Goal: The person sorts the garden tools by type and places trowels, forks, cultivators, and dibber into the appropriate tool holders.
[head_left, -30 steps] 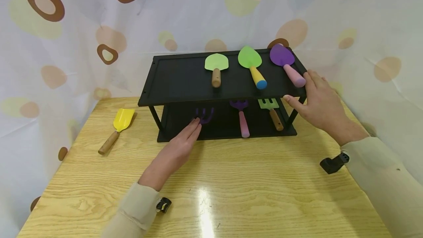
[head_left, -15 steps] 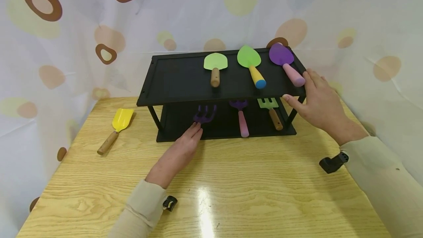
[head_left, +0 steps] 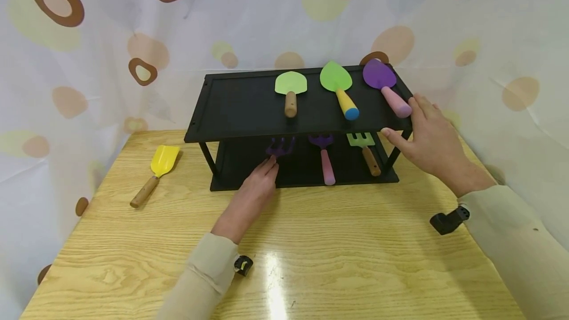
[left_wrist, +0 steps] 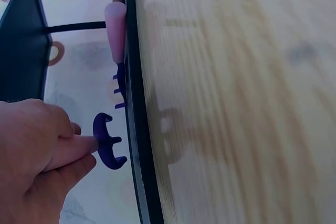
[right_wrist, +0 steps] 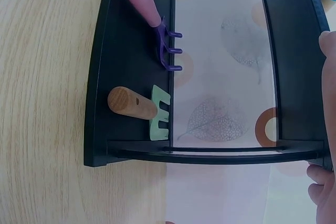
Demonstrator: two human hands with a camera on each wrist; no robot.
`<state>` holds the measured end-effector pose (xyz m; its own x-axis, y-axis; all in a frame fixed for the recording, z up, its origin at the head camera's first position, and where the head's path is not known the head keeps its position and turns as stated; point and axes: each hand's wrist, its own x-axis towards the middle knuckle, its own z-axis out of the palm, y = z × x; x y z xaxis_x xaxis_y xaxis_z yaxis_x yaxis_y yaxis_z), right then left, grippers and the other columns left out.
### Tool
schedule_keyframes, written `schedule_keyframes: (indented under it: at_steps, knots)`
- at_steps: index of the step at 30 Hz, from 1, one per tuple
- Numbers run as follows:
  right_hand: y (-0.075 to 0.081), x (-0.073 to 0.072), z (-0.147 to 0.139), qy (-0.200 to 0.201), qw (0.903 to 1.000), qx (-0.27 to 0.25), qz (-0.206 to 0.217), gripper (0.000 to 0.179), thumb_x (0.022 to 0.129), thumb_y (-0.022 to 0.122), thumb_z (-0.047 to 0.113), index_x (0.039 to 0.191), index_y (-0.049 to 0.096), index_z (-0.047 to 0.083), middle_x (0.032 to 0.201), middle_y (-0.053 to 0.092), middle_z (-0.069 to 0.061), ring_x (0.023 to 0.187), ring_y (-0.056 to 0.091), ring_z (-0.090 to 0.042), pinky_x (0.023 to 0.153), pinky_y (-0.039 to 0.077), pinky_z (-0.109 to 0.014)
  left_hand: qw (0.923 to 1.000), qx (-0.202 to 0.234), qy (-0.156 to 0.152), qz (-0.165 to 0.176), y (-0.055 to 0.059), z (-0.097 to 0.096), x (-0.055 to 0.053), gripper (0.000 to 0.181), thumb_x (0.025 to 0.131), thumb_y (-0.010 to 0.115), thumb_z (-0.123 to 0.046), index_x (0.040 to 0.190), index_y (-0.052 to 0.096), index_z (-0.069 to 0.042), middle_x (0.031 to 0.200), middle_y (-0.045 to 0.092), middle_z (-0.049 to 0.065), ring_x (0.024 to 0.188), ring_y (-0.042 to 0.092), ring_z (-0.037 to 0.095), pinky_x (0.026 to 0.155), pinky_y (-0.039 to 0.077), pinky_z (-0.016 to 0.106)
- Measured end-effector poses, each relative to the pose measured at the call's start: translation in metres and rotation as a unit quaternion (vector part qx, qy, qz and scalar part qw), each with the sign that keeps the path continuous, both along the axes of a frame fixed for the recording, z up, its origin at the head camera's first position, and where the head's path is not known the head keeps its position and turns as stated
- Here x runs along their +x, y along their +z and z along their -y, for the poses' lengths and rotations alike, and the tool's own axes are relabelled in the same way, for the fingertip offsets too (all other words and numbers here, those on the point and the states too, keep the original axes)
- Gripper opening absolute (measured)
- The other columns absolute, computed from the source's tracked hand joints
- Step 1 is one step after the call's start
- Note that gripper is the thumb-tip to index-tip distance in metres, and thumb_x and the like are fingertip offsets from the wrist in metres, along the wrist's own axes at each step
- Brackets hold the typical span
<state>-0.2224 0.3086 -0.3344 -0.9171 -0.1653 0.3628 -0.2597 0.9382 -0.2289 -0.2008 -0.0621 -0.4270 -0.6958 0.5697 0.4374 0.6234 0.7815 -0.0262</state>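
My left hand (head_left: 255, 189) grips the pink handle of a purple three-pronged hand fork (left_wrist: 107, 141), its prongs reaching in over the lower tier of a black two-tier rack (head_left: 240, 107). Most of that handle is hidden by the fingers. At the rack's upper right front corner, my right hand (head_left: 433, 142) holds on, thumb at the front edge and fingers along the side. To the right of the held fork, another purple fork with a pink handle (head_left: 327, 167) and a green fork with a wooden handle (head_left: 371, 161) lie on the lower tier.
On the upper tier lie a pale green trowel (head_left: 291, 83), a green trowel with a yellow handle (head_left: 336, 78) and a purple trowel (head_left: 379, 74). A yellow scoop (head_left: 164, 161) lies on the wooden table (head_left: 338, 246), left of the rack. A patterned curtain (head_left: 249, 23) hangs behind.
My left hand has moved a little to the right along the lower tier, carrying the purple fork. The right hand stays at the rack's corner.
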Motion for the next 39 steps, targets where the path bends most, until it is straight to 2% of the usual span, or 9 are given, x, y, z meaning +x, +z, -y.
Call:
schedule_keyframes:
  at_steps: [5,15,23,26,29,31,34,36,39]
  knots:
    - [0.0,-0.001,-0.002,0.0,1.0,0.001,0.001,0.096,0.094,0.053,0.06,0.154,0.019,-0.008,0.156,0.026,-0.034,0.143,0.028,-0.054,0.113,0.027,-0.068,0.9999,-0.008,0.009,0.009,0.001,-0.013,-0.008,0.03,0.091,0.061,0.01,0.121,0.062,0.01,0.134,0.058,0.023,0.123,0.059,0.029,0.105,0.05,0.033]
    - [-0.001,-0.001,-0.001,0.0,1.0,0.001,0.002,0.096,0.094,0.052,0.06,0.154,0.019,-0.008,0.157,0.026,-0.033,0.144,0.026,-0.053,0.115,0.025,-0.066,0.997,-0.005,0.036,0.068,-0.002,-0.031,-0.018,0.03,0.093,0.055,0.014,0.122,0.059,0.014,0.14,0.053,0.027,0.129,0.055,0.033,0.111,0.044,0.039]
    - [-0.001,0.0,-0.001,-0.002,1.0,-0.002,0.003,0.096,0.094,0.053,0.059,0.154,0.019,-0.008,0.158,0.024,-0.033,0.143,0.027,-0.053,0.114,0.026,-0.068,0.9942,-0.066,0.034,0.078,-0.007,-0.038,-0.019,0.036,0.095,0.057,0.008,0.13,0.053,0.016,0.145,0.045,0.03,0.138,0.046,0.035,0.117,0.037,0.041]
    - [-0.002,0.0,-0.001,-0.003,1.0,-0.002,0.005,0.096,0.094,0.054,0.059,0.154,0.019,-0.008,0.158,0.024,-0.033,0.144,0.026,-0.053,0.114,0.026,-0.067,0.9913,-0.052,0.029,0.118,-0.01,-0.039,-0.02,0.037,0.099,0.053,0.001,0.133,0.049,0.017,0.148,0.041,0.031,0.14,0.042,0.038,0.117,0.036,0.041]
    - [-0.002,0.0,-0.001,-0.002,1.0,0.001,0.007,0.096,0.095,0.053,0.059,0.154,0.019,-0.008,0.158,0.024,-0.033,0.144,0.026,-0.052,0.115,0.025,-0.066,0.9805,-0.017,0.026,0.194,-0.012,-0.039,-0.021,0.046,0.103,0.05,-0.009,0.14,0.041,0.017,0.154,0.032,0.032,0.145,0.035,0.04,0.119,0.032,0.042]
    - [-0.002,0.0,0.0,-0.001,1.0,0.001,0.009,0.096,0.095,0.052,0.06,0.154,0.018,-0.007,0.158,0.024,-0.033,0.144,0.025,-0.052,0.116,0.024,-0.066,0.9661,0.008,0.028,0.256,-0.011,-0.038,-0.023,0.057,0.103,0.051,-0.017,0.147,0.033,0.014,0.16,0.021,0.029,0.15,0.024,0.039,0.122,0.028,0.042]
    - [-0.001,0.0,0.0,-0.001,1.0,-0.002,0.009,0.096,0.095,0.052,0.059,0.154,0.018,-0.008,0.157,0.024,-0.033,0.144,0.026,-0.053,0.117,0.023,-0.065,0.9472,0.014,0.025,0.319,-0.008,-0.036,-0.025,0.071,0.097,0.053,-0.022,0.153,0.021,0.009,0.165,0.007,0.025,0.155,0.008,0.035,0.126,0.018,0.041]
    - [0.0,0.0,-0.001,-0.001,1.0,-0.005,0.009,0.095,0.095,0.052,0.059,0.154,0.019,-0.008,0.157,0.024,-0.033,0.144,0.026,-0.053,0.117,0.023,-0.065,0.941,0.005,0.018,0.338,-0.006,-0.034,-0.026,0.075,0.095,0.052,-0.021,0.154,0.017,0.008,0.166,0.001,0.023,0.155,0.002,0.034,0.127,0.014,0.04]
    - [0.0,0.0,-0.001,0.001,0.9999,-0.007,0.009,0.095,0.095,0.053,0.058,0.154,0.019,-0.008,0.158,0.024,-0.033,0.144,0.025,-0.053,0.117,0.023,-0.065,0.9412,-0.02,0.008,0.337,-0.005,-0.033,-0.027,0.069,0.098,0.048,-0.017,0.154,0.017,0.009,0.165,0.0,0.025,0.155,0.001,0.034,0.127,0.011,0.041]
